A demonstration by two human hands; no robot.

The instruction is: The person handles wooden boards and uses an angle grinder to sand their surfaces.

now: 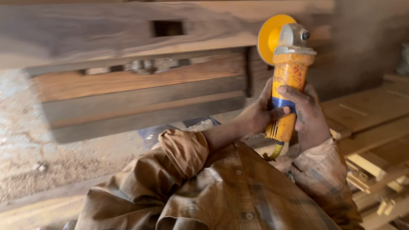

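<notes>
A dusty yellow angle grinder stands upright in front of me, its yellow disc and grey gear head at the top. My left hand wraps the lower body of the grinder from the left, thumb across a blue band. My right hand grips the same body from the right, fingers over the top of the band. A yellow cord stub hangs below the handle. The disc sits beside the end of a wooden frame.
The frame of stacked wooden rails fills the upper left, with a square mortise hole in its top rail. Sawdust covers the ground at left. Planks and small offcuts lie at the right. My brown checked shirt sleeves fill the bottom.
</notes>
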